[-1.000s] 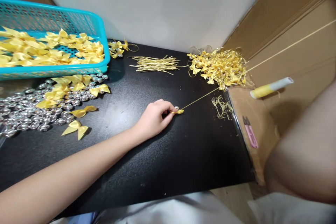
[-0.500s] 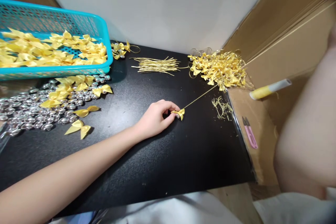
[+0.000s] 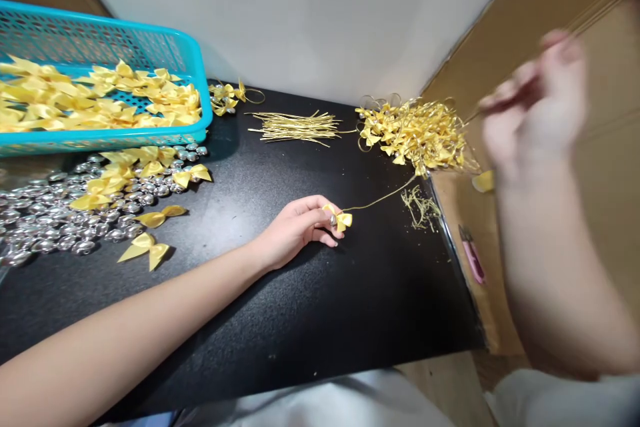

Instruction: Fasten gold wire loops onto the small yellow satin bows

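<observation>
My left hand [image 3: 305,230] pinches a small yellow bow [image 3: 343,220] with a silver bead [image 3: 333,219] on it, above the black table [image 3: 300,320]. From the bow a thin gold cord [image 3: 383,198] runs slackly toward the heap of finished-looking bows with gold loops [image 3: 417,133]. My right hand [image 3: 537,107] is raised over the cardboard at the right, blurred by motion, its fingers curled round a gold cord [image 3: 473,119].
A turquoise basket [image 3: 204,90] of yellow bows stands at the left, with silver beads [image 3: 60,220] and loose bows before it. Cut gold cords [image 3: 297,127] lie at the back. Cord scraps [image 3: 420,207] and pink snips [image 3: 473,257] are at the right.
My right hand has come into view at the right. The cord at the bow has gone from taut to slack. My left hand has turned slightly, showing the bead.
</observation>
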`<state>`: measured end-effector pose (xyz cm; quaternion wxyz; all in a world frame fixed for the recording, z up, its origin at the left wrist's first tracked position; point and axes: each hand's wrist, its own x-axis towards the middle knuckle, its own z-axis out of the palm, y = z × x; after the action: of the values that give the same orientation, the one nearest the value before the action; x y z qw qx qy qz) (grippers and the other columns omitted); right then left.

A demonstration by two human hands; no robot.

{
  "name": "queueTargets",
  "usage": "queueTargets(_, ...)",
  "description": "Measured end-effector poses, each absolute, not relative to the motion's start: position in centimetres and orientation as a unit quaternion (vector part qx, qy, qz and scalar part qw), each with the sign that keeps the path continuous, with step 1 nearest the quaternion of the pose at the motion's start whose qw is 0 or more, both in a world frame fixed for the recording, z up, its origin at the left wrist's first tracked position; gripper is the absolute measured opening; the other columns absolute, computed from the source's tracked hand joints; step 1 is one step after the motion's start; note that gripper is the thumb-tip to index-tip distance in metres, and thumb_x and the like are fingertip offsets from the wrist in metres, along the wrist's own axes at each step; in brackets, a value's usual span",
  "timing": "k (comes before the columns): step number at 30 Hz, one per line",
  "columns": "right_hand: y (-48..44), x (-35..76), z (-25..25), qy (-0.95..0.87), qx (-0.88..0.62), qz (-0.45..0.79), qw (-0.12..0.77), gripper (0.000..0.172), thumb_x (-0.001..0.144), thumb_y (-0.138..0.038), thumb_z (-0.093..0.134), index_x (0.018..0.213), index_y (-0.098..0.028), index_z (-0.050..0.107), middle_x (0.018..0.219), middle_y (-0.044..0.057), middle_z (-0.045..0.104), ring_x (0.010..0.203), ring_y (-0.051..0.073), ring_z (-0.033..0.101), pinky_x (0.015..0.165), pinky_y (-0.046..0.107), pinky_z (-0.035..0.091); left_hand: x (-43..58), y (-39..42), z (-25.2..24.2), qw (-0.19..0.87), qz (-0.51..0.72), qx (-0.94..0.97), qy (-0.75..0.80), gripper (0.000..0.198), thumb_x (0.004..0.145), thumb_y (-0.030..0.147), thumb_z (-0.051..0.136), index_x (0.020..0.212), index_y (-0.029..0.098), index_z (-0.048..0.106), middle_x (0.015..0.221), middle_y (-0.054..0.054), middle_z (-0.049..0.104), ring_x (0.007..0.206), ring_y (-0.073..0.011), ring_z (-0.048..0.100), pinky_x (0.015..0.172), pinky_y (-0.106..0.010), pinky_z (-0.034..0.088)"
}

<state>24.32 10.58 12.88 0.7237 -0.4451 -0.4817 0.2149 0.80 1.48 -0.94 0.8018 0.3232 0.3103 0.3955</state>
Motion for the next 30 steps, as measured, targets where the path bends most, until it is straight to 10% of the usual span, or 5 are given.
queueTargets(5, 3.5, 20.0, 4.6, -0.577, -0.425, 0.419, 0.557, 0.011, 0.088, -0.032, 0.065, 0.081, -0.024, 0.069, 0.054, -0.009, 0.06, 0.046, 0.002, 0.054, 0.05, 0.018, 0.045, 1.1, 1.2, -1.4, 0.758, 0.434, 0.336, 0.352, 0.01, 0.078, 0.025, 0.072, 0.08, 0.015, 0.071, 0.075, -0.002, 0.069, 0.067, -0.0094, 0.062, 0.061, -0.02, 0.054)
queueTargets(21, 0.1, 19.8, -1.0, -0.866, -0.265, 0.05, 0.42, 0.022, 0.086, -0.006, 0.061, 0.102, -0.02, 0.065, 0.096, 0.005, 0.078, 0.075, 0.016, 0.07, 0.061, 0.03, 0.054, 1.1, 1.1, -0.9, 0.764, 0.438, 0.298, 0.368, 0.019, 0.074, 0.016, 0.072, 0.093, 0.014, 0.067, 0.065, 0.001, 0.069, 0.051, -0.0066, 0.057, 0.054, -0.018, 0.047)
queueTargets(30, 0.1, 19.4, -1.0, -0.839, -0.266, 0.137, 0.455, 0.021, 0.09, -0.007, 0.057, 0.104, -0.02, 0.066, 0.095, 0.005, 0.078, 0.082, 0.015, 0.071, 0.069, 0.03, 0.056, 0.8, 1.3, -1.0, 0.775, 0.433, 0.31, 0.341, 0.005, 0.074, 0.017, 0.07, 0.076, 0.013, 0.069, 0.065, -0.001, 0.067, 0.059, -0.0073, 0.059, 0.061, -0.018, 0.047)
